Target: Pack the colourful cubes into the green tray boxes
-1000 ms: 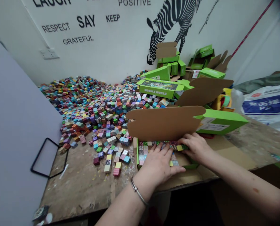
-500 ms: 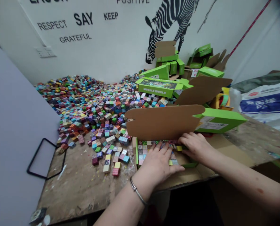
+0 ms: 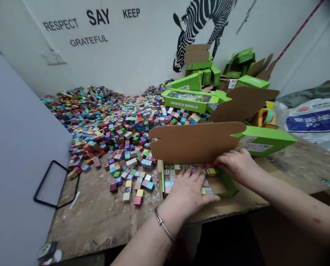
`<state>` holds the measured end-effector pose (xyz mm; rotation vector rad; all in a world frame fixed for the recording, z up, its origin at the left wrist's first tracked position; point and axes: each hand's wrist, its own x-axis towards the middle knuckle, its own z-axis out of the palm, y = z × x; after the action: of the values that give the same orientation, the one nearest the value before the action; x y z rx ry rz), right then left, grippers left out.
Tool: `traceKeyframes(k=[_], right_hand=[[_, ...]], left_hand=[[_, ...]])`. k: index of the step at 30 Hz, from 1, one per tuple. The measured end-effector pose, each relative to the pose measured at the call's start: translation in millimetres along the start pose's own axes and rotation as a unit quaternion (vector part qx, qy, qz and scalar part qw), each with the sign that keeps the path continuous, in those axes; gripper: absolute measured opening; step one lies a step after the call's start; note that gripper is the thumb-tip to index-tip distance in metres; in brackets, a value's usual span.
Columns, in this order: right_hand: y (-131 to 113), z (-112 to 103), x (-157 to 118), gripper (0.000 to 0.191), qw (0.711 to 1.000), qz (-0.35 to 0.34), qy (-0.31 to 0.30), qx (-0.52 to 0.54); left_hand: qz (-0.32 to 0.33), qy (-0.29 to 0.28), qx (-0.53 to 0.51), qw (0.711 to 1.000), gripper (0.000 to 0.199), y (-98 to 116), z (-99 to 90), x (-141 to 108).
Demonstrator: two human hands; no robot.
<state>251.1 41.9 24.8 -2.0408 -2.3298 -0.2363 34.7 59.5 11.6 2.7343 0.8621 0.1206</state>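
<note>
An open green box (image 3: 231, 190) with its brown cardboard lid (image 3: 195, 142) raised stands in front of me. Rows of small patterned blocks (image 3: 169, 178) fill its left part, while bare cardboard shows at the right. My left hand (image 3: 189, 190) lies flat over these blocks, fingers spread, and hides many of them. At the back of the box, by the end of the rear row, my right hand (image 3: 234, 163) has its fingers pinched together. A bit of a red block (image 3: 214, 164) shows at their tips, mostly hidden.
A large heap of loose patterned blocks (image 3: 126, 122) covers the table's left and back. Several blocks lie scattered left of the box. Behind it are other green boxes (image 3: 188, 101), and a white-and-blue sack (image 3: 314, 118) sits at the right. A black metal frame (image 3: 56, 184) stands at left.
My right hand has shifted to the back of the box, its fingers now drawn into a pinch. More of the box's bare floor shows. My left hand stays flat on the blocks.
</note>
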Motion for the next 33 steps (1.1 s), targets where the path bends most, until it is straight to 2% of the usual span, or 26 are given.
traceKeyframes(k=[6, 9, 13, 18, 22, 24, 27, 29, 30, 32, 33], right_hand=[[-7, 18, 1, 0.018, 0.994, -0.036, 0.088, -0.045], [-2, 23, 4, 0.022, 0.996, -0.043, 0.072, -0.044], [0, 17, 4, 0.021, 0.998, -0.041, 0.026, -0.035], [-2, 10, 0, 0.028, 0.998, -0.018, 0.051, -0.022], [-1, 18, -7, 0.026, 0.998, -0.042, 0.04, -0.035], [2, 28, -10, 0.024, 0.994, -0.074, 0.073, -0.019], [2, 37, -10, 0.021, 0.98, -0.112, 0.157, 0.047], [-11, 29, -5, 0.019, 0.967, -0.131, 0.186, 0.113], [-23, 20, -1, 0.018, 0.962, -0.145, 0.175, 0.15], [-57, -5, 9, 0.017, 0.95, -0.179, 0.118, 0.229], [-78, -18, 15, 0.021, 0.945, -0.19, 0.064, 0.258]], left_hand=[[0.009, 0.028, 0.014, 0.999, 0.081, 2, 2.8, -6], [0.009, 0.035, 0.012, 0.999, 0.081, 2, 3.2, -6], [-0.004, 0.013, -0.004, 1.0, 0.082, 1, 3.4, -3], [0.008, 0.024, -0.014, 1.0, 0.081, -1, 5.7, -1], [0.005, 0.028, -0.01, 1.0, 0.082, 1, 4.0, -6], [0.011, 0.033, -0.006, 0.999, 0.081, 3, 2.0, -8], [0.016, 0.038, -0.004, 0.999, 0.081, 5, 0.4, -9], [0.015, 0.037, -0.005, 0.999, 0.081, 6, 1.5, -9], [0.016, 0.037, -0.003, 0.999, 0.08, 6, 2.9, -9], [0.008, 0.05, -0.007, 0.999, 0.073, 8, 7.4, -11], [-0.008, 0.06, -0.012, 0.998, 0.068, 10, 10.2, -13]])
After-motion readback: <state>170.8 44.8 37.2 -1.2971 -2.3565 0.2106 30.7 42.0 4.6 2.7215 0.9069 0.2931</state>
